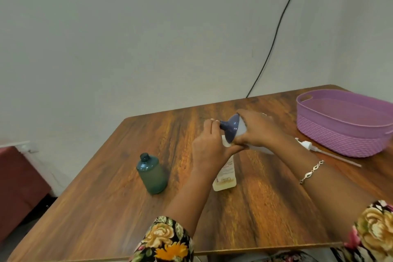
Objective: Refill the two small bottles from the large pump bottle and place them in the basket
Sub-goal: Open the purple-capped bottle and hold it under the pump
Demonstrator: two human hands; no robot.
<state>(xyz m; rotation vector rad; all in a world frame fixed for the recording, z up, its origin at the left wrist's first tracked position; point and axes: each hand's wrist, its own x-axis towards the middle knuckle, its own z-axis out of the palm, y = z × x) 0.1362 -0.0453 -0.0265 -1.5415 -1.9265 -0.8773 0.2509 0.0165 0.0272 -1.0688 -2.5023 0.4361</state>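
Holding purple bottle point(231, 128) sideways in right hand point(259, 130) fingers; left hand point(209, 144) fingers pinch its neck; green bottle point(152, 173) stands upright.

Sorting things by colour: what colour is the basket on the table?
The basket is light purple, seen best in the head view.

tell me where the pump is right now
Head view, right side: the pump lies flat on the table just in front of the purple basket, its tube pointing right.
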